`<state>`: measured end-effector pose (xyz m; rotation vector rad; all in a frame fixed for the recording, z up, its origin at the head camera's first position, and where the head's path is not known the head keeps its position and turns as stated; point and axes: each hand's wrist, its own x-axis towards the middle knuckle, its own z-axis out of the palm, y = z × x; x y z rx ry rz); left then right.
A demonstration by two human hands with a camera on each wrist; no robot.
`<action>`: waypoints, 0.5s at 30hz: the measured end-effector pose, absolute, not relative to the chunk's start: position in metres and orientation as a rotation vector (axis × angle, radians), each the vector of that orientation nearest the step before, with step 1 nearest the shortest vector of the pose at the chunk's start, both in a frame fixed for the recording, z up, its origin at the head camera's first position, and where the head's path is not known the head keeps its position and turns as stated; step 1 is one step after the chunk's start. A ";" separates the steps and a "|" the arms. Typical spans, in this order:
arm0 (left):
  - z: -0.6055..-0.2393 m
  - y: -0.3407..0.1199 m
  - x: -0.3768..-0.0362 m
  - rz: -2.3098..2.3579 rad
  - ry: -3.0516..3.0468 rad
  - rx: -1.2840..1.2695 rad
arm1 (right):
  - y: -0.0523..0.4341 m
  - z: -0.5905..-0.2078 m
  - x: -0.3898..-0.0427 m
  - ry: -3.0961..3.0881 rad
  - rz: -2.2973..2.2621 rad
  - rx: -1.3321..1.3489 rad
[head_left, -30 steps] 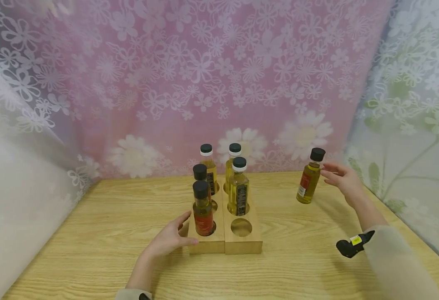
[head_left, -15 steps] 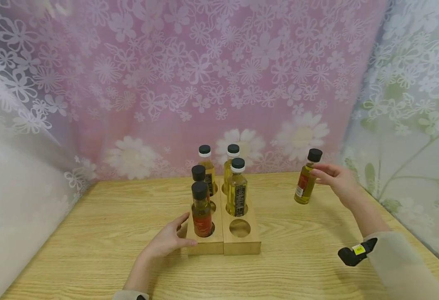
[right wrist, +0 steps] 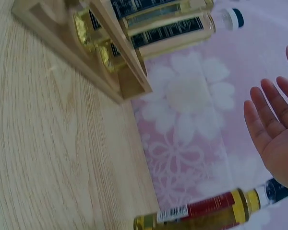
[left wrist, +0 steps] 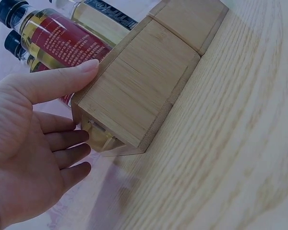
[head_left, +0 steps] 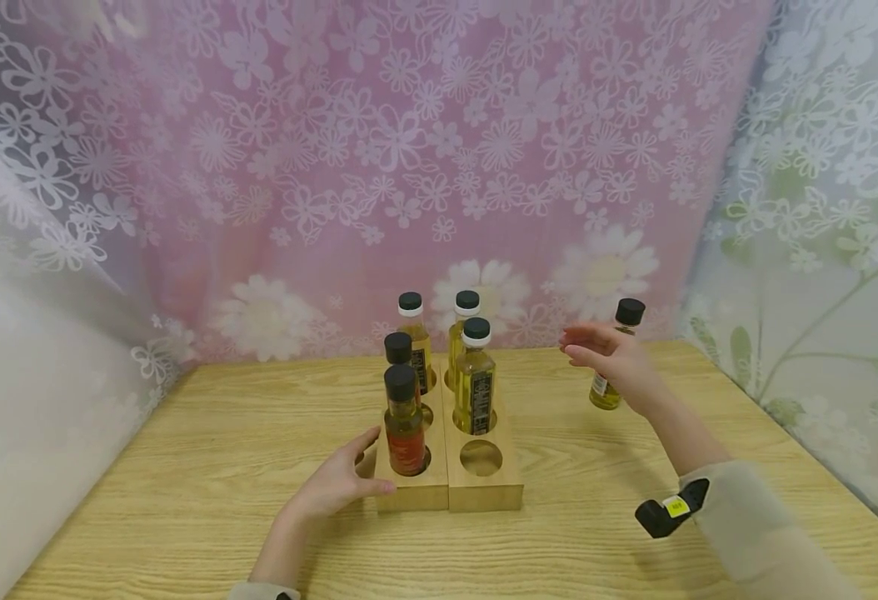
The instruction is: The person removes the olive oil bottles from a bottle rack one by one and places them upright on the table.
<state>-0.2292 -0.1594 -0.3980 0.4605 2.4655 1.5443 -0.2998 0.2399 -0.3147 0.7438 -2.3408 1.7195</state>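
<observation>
Two wooden bottle racks (head_left: 486,497) stand side by side mid-table. My left hand (head_left: 337,483) is at the left rack's near corner; in the left wrist view its thumb (left wrist: 69,79) lies on the edge, the other fingers loosely beside the side. A red-label oil bottle (head_left: 406,446) stands in the front left hole, another black-capped bottle (head_left: 398,347) behind it. Three bottles with white-collared caps, among them a clear oil bottle (head_left: 476,392), fill holes farther back. My right hand (head_left: 619,367) hovers, fingers extended and holding nothing, partly hiding a separate red-label oil bottle (head_left: 606,394) standing at right.
A round hole (head_left: 481,458) shows at the right rack's front. Wood-grain tabletop (head_left: 221,450) surrounds the racks. Behind the table hangs a pink flowered curtain (head_left: 334,208), with a pale leaf-patterned curtain (head_left: 821,250) at the right.
My right hand was beside the separate bottle's neck, then its fingers overlapped the neck. Now it has moved left past the bottle, which stays standing. My left hand has hardly moved.
</observation>
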 end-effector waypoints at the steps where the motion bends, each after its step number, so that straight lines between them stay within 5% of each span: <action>1: -0.398 -0.159 -0.229 1.546 2.465 0.461 | 0.236 -0.315 -0.299 -2.334 1.729 0.760; 15: -0.399 -0.160 -0.229 1.547 2.467 0.454 | 0.189 -0.318 -0.299 -2.403 1.712 0.811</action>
